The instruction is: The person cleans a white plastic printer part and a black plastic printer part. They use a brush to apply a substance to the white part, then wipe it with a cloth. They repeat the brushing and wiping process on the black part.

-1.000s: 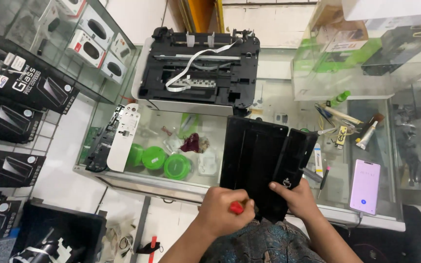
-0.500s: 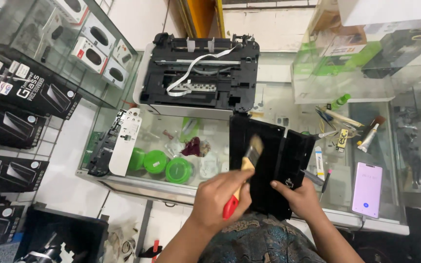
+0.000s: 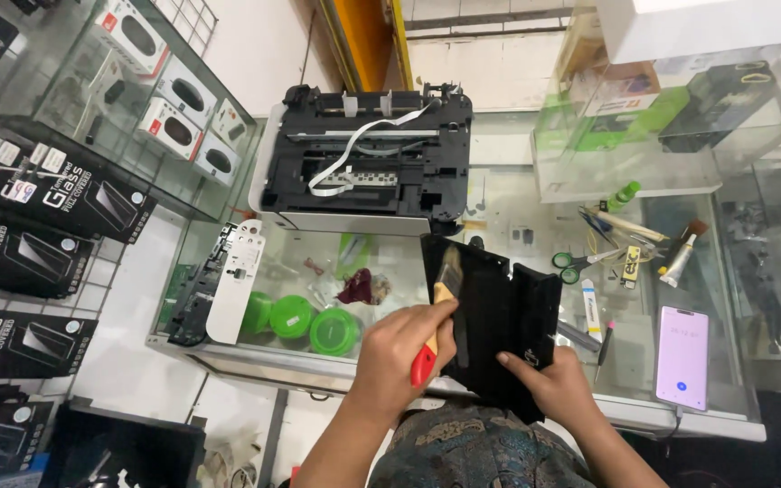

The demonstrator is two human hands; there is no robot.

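Left hand (image 3: 404,348) grips the brush (image 3: 438,312), right hand (image 3: 553,384) clamps the black panel (image 3: 490,325): better short strokes, bristles flat, panel braced on bench (image 3: 535,212).

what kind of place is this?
Probably a small electronics repair and accessories shop: an opened printer sits on a glass display counter, boxed screen protectors hang on the wall rack, and scissors and other small tools lie beside a phone.

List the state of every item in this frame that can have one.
Black inkjet printer: cover off, insides and white ribbon cable exposed.
Black plastic printer panel: tilted up on the glass counter, held by right hand.
Red-handled paintbrush: gripped in left hand, bristles on the panel.
White smartphone: screen lit.
Green-handled scissors: lying closed.
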